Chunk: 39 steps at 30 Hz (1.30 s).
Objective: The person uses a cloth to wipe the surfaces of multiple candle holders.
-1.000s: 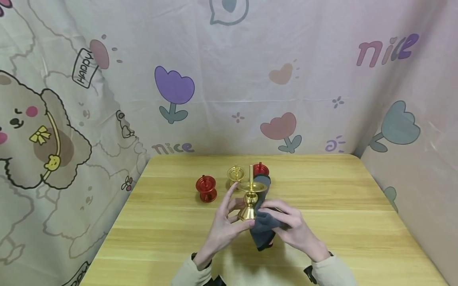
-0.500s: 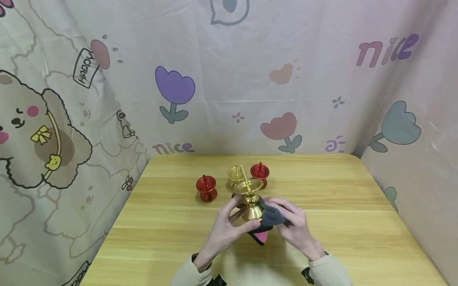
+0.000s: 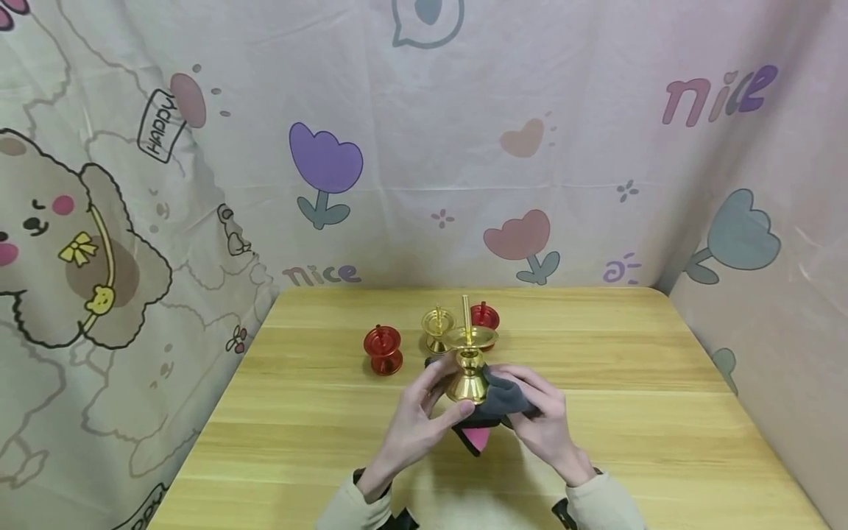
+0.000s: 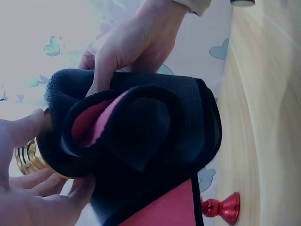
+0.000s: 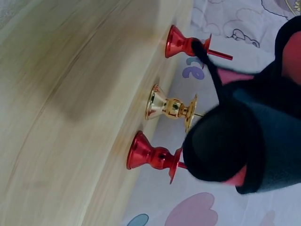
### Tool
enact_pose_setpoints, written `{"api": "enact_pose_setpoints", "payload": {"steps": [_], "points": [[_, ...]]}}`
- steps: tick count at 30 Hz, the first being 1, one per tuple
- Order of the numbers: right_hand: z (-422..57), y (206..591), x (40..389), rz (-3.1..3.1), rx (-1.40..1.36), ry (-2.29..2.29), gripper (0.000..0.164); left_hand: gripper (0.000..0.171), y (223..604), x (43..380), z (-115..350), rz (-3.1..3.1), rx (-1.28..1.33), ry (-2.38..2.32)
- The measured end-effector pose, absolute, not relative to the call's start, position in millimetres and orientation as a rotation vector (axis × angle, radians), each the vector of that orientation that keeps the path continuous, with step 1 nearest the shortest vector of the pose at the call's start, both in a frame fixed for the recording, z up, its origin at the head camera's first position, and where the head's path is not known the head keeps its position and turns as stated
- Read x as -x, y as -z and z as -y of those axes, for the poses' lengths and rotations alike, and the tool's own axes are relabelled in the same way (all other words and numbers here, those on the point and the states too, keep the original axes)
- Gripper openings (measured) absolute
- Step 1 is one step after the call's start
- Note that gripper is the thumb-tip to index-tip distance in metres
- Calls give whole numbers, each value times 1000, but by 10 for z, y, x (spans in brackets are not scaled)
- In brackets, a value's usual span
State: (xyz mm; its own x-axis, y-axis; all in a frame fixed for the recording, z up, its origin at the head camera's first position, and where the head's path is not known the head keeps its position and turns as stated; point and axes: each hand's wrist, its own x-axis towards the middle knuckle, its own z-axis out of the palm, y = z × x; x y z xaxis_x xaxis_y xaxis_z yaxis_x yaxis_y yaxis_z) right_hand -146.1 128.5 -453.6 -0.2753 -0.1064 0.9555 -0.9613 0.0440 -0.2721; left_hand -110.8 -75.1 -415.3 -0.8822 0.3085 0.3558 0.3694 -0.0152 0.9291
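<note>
At the left, a red candle holder (image 3: 382,343) stands upright on the wooden bench (image 3: 285,419). Next comes the left hand (image 3: 419,423), thumb and fingers gripping the base of a raised gold candle holder (image 3: 468,384), its spike pointing up. Behind it on the bench stand a smaller gold holder (image 3: 438,324) and, farther right, a second red holder (image 3: 487,316), partly covered. Against the raised holder's base lies a dark grey cloth (image 3: 505,398) with pink backing; the right hand (image 3: 548,423) seems to pinch it, though folds hide some fingertips.
</note>
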Motion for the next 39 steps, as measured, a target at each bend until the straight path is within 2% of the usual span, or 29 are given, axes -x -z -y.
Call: {"api": "enact_pose_setpoints", "payload": {"steps": [10, 20, 23, 31, 39], "points": [[-1237, 4367, 1439, 1480, -1132, -1057, 18, 68, 4167, 1098, 719, 2134, 695, 2002], [-1269, 4453, 1443, 1456, -1137, -1348, 20, 70, 4138, 1100, 767, 2130, 782, 2099], [-1257, 4435, 1444, 1471, -1110, -1264, 24, 71, 4129, 1096, 742, 2144, 743, 2111], [-1193, 4362, 1423, 1466, -1101, -998, 20, 68, 4116, 1089, 710, 2144, 634, 2014], [-1206, 4396, 1427, 1442, -1101, -1198, 16, 64, 4122, 1113, 758, 2106, 792, 2048]]}}
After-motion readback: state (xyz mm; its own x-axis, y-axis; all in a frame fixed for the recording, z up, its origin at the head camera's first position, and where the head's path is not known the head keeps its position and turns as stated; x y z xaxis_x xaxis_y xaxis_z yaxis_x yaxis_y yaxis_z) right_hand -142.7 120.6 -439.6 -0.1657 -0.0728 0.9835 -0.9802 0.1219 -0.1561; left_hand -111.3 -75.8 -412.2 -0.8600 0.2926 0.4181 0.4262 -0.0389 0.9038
